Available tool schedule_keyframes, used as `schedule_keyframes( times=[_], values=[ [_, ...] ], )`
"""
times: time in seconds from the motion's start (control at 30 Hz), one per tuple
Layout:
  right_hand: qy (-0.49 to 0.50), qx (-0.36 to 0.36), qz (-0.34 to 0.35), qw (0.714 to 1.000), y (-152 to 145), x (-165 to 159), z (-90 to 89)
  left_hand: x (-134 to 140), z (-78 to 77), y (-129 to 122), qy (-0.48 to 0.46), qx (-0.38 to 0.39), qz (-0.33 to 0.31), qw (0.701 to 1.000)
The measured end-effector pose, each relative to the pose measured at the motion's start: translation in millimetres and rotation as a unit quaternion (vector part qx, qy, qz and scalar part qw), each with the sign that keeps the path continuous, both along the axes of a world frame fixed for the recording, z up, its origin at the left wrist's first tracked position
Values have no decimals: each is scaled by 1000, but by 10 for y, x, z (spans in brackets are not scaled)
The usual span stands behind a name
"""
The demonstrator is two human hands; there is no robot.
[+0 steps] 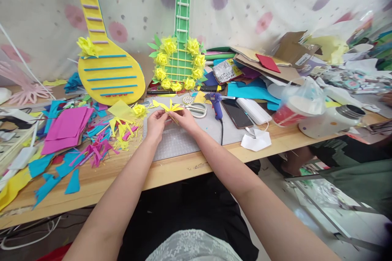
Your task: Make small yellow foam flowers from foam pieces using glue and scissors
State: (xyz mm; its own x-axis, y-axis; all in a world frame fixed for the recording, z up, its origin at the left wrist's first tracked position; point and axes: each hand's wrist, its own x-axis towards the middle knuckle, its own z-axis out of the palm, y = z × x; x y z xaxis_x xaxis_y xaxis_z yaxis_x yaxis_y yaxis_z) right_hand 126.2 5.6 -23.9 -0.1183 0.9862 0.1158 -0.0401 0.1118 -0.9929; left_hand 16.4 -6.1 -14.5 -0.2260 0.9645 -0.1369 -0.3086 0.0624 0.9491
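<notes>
A yellow paper flower (170,107) with pointed petals spread outward is pinched over the grey cutting mat (176,142). My left hand (157,123) has its fingertips closed at the flower's left underside. From the right, my right hand (185,120) grips its base with thumb and fingers, which hide the stem end. Just beyond my right hand lie white-handled scissors (200,111). A purple glue gun (217,106) rests on the mat farther right. Left of my left hand, a finished yellow paper rose (139,110) sits beside a yellow paper sheet (122,111).
Behind stand a yellow paper guitar (112,73) and a green one (183,20) ringed with yellow roses. Magenta sheets (67,130) and colourful scraps cover the left. On the right are a phone (237,113), a power bank (253,111), a plastic tub (298,110) and a bottle (332,121).
</notes>
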Motion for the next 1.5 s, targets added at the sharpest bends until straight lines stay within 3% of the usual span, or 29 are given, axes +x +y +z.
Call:
schedule_keyframes(
  times=[0.17,0.37,0.87,1.0,1.2,1.5],
  values=[
    [31,-93,16,995,-17,17,-10,-57,19,23,-73,1,32,997],
    [5,-111,31,993,-43,-10,31,-135,24,49,-154,-7,69,986],
    [-74,-63,80,992,-53,77,76,-142,8,22,-152,-5,62,986],
    [-129,-10,106,986,-67,89,58,-116,9,22,-138,4,72,988],
    [-225,66,79,969,-87,60,32,-109,-34,43,-108,1,102,989],
    [-187,46,112,975,-52,106,17,-165,-31,36,-143,-1,55,988]
  ],
)
